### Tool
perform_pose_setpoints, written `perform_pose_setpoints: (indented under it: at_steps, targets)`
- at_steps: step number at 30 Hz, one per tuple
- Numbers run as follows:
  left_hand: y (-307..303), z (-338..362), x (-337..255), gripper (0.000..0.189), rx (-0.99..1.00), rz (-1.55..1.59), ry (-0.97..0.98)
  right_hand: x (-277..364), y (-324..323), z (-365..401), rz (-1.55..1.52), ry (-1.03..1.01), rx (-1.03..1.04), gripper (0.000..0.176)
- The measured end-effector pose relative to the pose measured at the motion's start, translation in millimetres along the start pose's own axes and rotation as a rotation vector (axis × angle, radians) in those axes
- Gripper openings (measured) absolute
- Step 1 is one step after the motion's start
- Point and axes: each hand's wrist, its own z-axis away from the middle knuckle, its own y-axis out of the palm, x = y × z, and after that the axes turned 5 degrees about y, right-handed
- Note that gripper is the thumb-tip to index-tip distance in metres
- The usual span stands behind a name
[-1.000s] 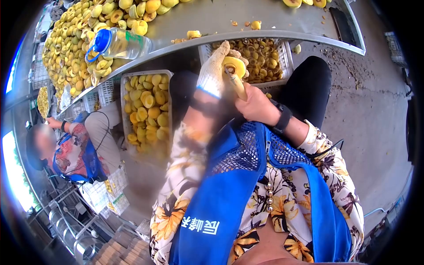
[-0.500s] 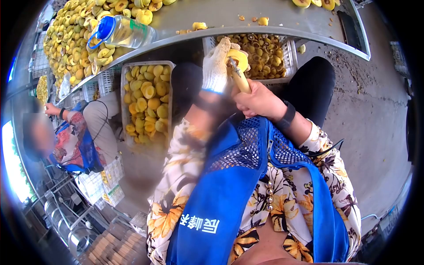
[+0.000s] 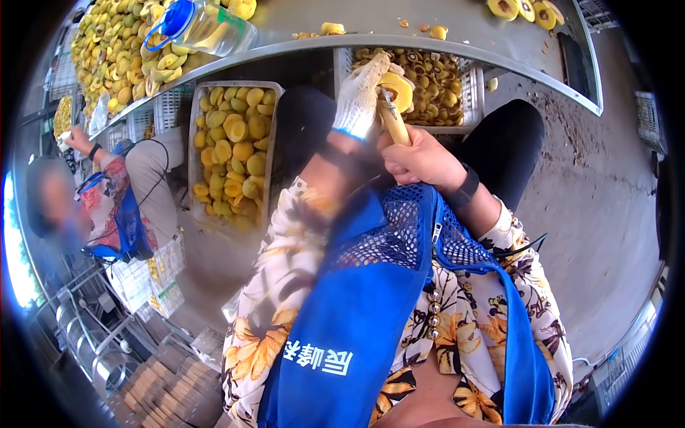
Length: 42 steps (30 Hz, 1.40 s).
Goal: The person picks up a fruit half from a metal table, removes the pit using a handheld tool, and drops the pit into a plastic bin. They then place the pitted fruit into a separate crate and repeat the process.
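Note:
My left hand, in a white knit glove, is closed around a halved yellow peach with its cut face toward me. My right hand grips the pale wooden handle of a pitting knife. The knife's metal tip meets the middle of the fruit. Beneath both hands, between my knees, stands a white crate of fruit halves and scraps with brown centres. To the left, another white crate holds smooth yellow peach halves.
A metal table runs across the front, its edge just beyond my hands. On it are a heap of halved fruit, a water bottle with a blue cap and several cut halves. Another person sits at the left.
Both hands have shifted slightly right with the peach, and the knife tip now sits deeper in its centre. At the left, the other person's arm has moved outward.

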Motion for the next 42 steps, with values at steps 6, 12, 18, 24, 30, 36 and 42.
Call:
perform_pose_setpoints:
  at_steps: [6,12,18,24,30,36,42]
  targets:
    - [5.6,2.0,1.0,0.022,-0.122,-0.288,0.169,0.8,-2.7,0.0,-0.053,0.03,0.07,0.012]
    - [-11.1,-7.5,9.4,0.027,-0.04,-0.166,0.085,-2.8,-8.2,-4.7,-0.088,0.036,0.127,0.01]
    - [-10.8,-4.1,14.8,0.034,-0.13,0.134,-0.133,-35.9,-23.9,-35.1,0.456,-0.387,-0.092,0.006]
    - [-5.5,9.5,-18.6,0.038,0.133,0.041,-0.132,-29.9,-19.5,-32.9,0.496,-0.395,-0.133,0.009]
    - [-8.1,8.6,-11.5,0.033,0.153,-0.017,-0.104,-9.0,-8.4,-3.8,-0.057,0.007,0.203,0.012]
    - [-4.8,10.5,-0.4,0.025,-0.016,-0.018,-0.078,-9.2,-13.3,-2.2,-0.176,0.075,0.272,0.014]
    - [-1.8,8.9,11.0,0.026,-0.134,0.022,-0.076,-39.3,-18.9,-22.3,0.196,-0.284,0.051,0.009]
